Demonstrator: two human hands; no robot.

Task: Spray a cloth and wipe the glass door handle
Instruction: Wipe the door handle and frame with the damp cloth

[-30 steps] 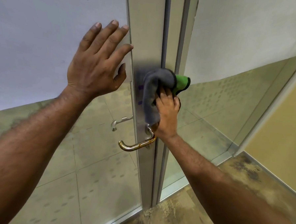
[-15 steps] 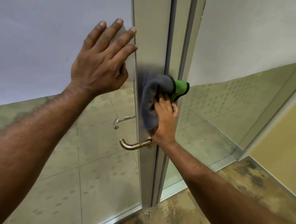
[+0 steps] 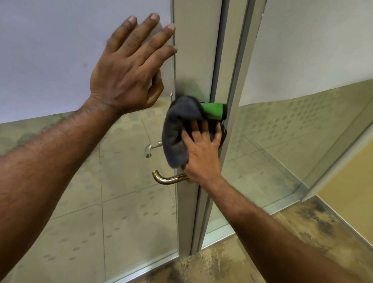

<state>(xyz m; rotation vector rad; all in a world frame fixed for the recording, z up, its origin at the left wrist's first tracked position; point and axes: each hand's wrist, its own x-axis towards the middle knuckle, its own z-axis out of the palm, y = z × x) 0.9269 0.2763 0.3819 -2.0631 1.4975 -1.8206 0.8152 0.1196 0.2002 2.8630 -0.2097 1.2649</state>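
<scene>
A grey cloth with a green side (image 3: 177, 128) is pressed against the metal door stile (image 3: 194, 55) by my right hand (image 3: 202, 150), fingers spread over it. The cloth sits just above the brass lever handle (image 3: 168, 179), which sticks out to the left below my palm. My left hand (image 3: 131, 67) lies flat and open on the frosted glass panel (image 3: 56, 48), fingertips at the stile's edge. A second, silver lever (image 3: 151, 149) shows through the glass on the far side.
To the right, a fixed glass panel (image 3: 289, 136) meets a yellow wall (image 3: 356, 172). A metal floor track (image 3: 281, 206) runs along the base. Mottled brown floor (image 3: 239, 271) lies under my arms.
My right hand has slid the cloth slightly down the stile, closer to the brass handle. My left hand stays flat on the glass.
</scene>
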